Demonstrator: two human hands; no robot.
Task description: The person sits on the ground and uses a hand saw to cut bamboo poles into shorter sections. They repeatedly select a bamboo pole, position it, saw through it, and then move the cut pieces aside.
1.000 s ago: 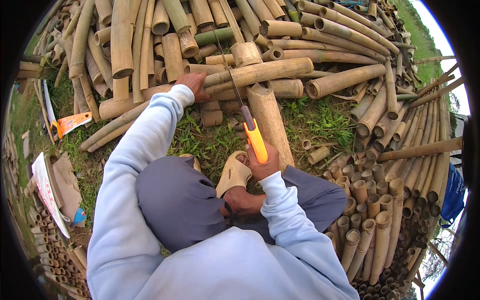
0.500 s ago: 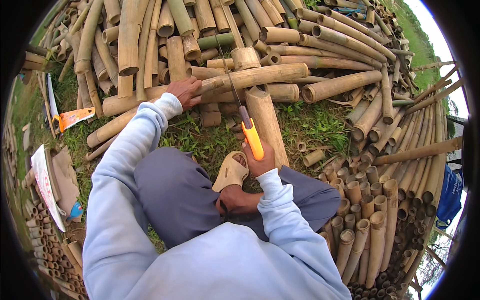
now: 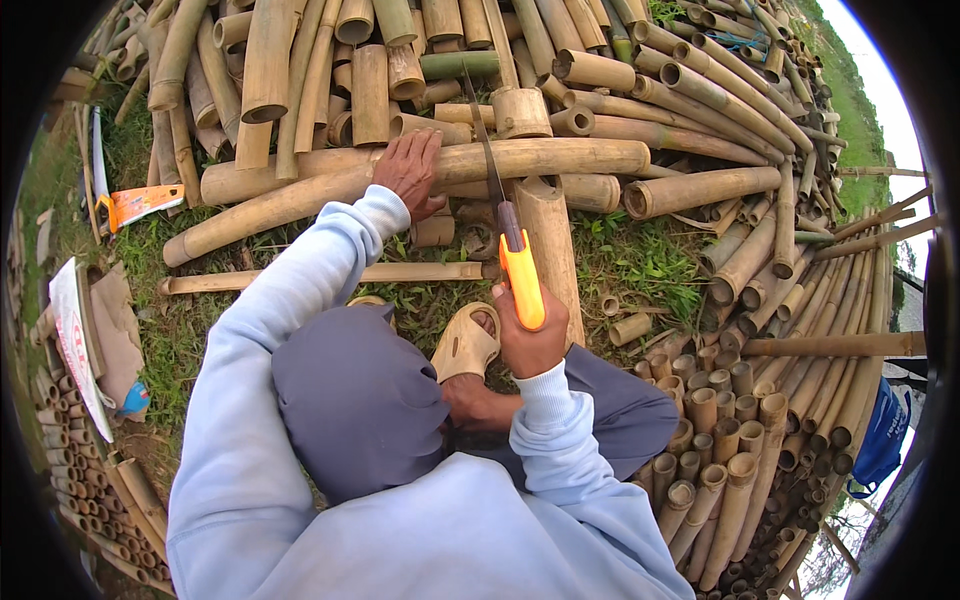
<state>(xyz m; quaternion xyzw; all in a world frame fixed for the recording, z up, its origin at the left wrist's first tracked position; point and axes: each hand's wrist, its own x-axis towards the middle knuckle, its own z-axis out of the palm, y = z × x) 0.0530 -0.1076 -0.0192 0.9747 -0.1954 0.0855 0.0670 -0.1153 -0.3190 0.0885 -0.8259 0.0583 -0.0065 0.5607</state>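
Note:
My left hand (image 3: 408, 175) is wrapped over the top of a long bamboo pole (image 3: 290, 205), pressing it from above. In my right hand (image 3: 532, 335) is a handsaw (image 3: 520, 275) with a yellow-orange grip. Its dark blade points away from me and crosses the pole right of my left hand; whether the teeth have entered the bamboo I cannot tell. The pole lies across a thick bamboo log (image 3: 545, 235) that runs toward my right knee. Behind it lies another thick pole (image 3: 235, 183). A thinner bamboo length (image 3: 400, 272) rests on the grass nearer me.
Cut bamboo (image 3: 370, 95) is heaped along the far side. Upright bamboo pieces (image 3: 735, 480) stand packed at my right. A second saw with an orange handle (image 3: 145, 205) lies at the left, near a white sack (image 3: 78, 340). A blue bag (image 3: 882, 440) hangs far right.
My left hand has moved right along the pole, closer to the blade. The pole's right end reaches farther right in view. The thinner bamboo length now shows along the grass.

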